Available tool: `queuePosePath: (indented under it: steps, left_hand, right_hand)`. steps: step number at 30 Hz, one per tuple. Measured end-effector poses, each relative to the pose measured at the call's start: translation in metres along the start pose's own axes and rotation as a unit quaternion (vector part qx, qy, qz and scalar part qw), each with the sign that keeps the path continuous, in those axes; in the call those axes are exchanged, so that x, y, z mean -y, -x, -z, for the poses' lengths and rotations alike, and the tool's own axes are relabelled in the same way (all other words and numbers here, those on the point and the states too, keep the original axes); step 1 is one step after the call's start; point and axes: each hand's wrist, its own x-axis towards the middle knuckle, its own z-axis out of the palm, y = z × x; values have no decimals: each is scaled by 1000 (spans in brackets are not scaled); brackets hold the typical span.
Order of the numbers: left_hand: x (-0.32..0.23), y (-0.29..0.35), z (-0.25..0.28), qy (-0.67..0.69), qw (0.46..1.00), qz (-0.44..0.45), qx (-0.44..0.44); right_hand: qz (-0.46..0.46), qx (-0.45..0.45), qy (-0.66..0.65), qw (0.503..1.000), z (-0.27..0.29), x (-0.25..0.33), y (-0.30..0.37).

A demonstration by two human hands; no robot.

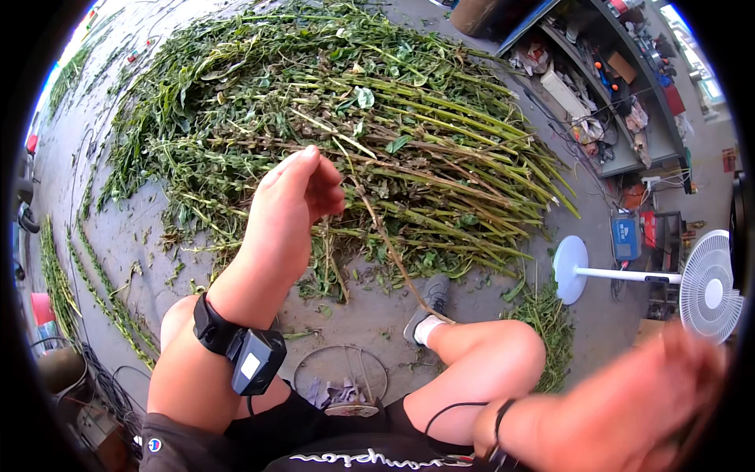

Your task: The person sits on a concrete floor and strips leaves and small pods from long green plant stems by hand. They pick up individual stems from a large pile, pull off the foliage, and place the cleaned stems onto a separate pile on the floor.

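My left hand (297,193) is raised over the near side of a big heap of cut green plants (259,102), its fingers curled inward. Whatever lies inside those fingers is hidden. Just right of it, a long thin brown stalk (383,236) slants from the heap down toward my knee; I cannot tell whether the hand touches it. Out at the lower right, my right hand (668,385) is smeared by motion near the white fan, and its fingers cannot be made out.
A white standing fan (712,291) with a round base (570,267) stands at the right, beside a blue box (625,238). Cluttered metal shelving (566,86) fills the upper right. Loose stalks (102,275) lie on the floor at left. A wire ring (385,370) is between my legs.
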Motion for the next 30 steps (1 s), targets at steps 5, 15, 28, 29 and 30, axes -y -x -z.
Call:
queuePosePath:
  steps: [5, 15, 28, 29, 30]
  left_hand:
    - [-11, -7, 12, 33, 999, -15, -37]
    - [-16, -6, 29, 16, 998, -24, -64]
    - [-18, -6, 22, -51, 997, -48, -14]
    - [-18, -5, 22, -60, 997, -52, -9]
    - [-19, -4, 22, -69, 996, -56, -5]
  right_hand:
    - [-439, 8, 369, 819, 112, -225, 117]
    - [-698, 206, 456, 512, 202, -247, 310]
    - [-379, 511, 647, 419, 162, -174, 83]
    - [-358, 519, 656, 416, 158, -169, 71]
    - [-336, 526, 664, 412, 153, -164, 60]
